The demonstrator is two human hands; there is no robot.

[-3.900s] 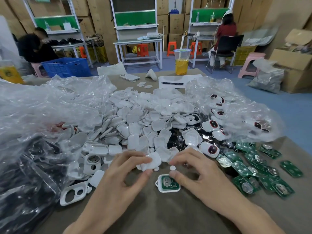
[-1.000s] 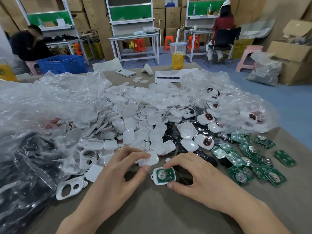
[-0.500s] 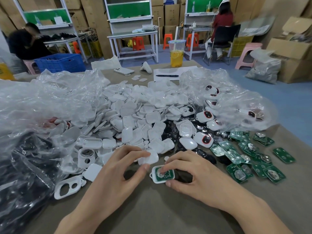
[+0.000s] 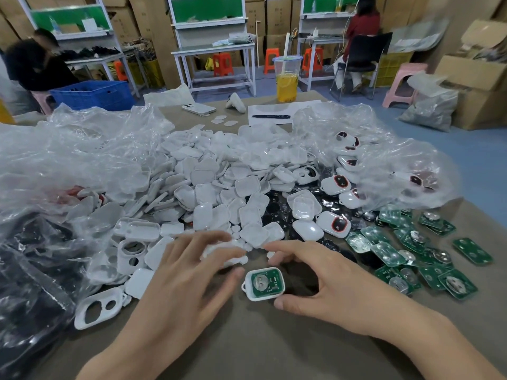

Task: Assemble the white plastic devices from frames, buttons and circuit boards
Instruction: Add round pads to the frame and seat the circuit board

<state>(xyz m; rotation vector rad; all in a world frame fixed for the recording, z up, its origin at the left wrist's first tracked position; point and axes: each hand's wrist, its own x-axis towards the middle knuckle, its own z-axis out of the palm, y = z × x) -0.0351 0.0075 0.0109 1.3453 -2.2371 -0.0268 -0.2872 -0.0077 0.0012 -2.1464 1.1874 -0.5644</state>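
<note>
Circuit board (image 4: 270, 282) seated in its frame (image 4: 253, 297); left hand (image 4: 186, 275) fingers pinch a cover (image 4: 223, 255) at the frame's 10 o'clock, right hand (image 4: 323, 286) fingers relaxed; closing remains.

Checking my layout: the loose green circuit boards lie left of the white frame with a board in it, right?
No. In the head view the loose green circuit boards lie right of the white frame with a board in it, not left.

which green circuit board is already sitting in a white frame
The circuit board beside the right hand: only it sits in a white frame. The other boards lie loose at right.
</note>
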